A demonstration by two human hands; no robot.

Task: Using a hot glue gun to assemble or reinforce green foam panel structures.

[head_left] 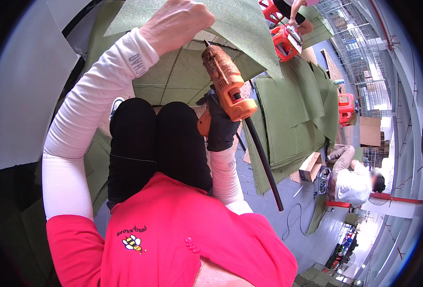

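Observation:
Up at the top, my left hand [180, 25] is closed in a fist on a thin green mesh sheet [242, 36]; the fingertips are hidden. In a dark glove, my right hand [221, 122] grips the handle of an orange hot glue gun [230, 91]. Brown residue coats the gun's front, and its nozzle points up, close to the sheet's underside. A long black glue stick [264, 162] sticks out of its back end. Beyond my knees lies a green panel [166, 76] crossed by seam lines, partly under the raised sheet.
To the right is a stack of green mesh sheets [288, 124]. Red plastic stools [284, 43] stand at the far right, where one person works. Another person [352, 186] sits lower right near a cardboard box [310, 166]. A cable [295, 222] lies on the grey floor.

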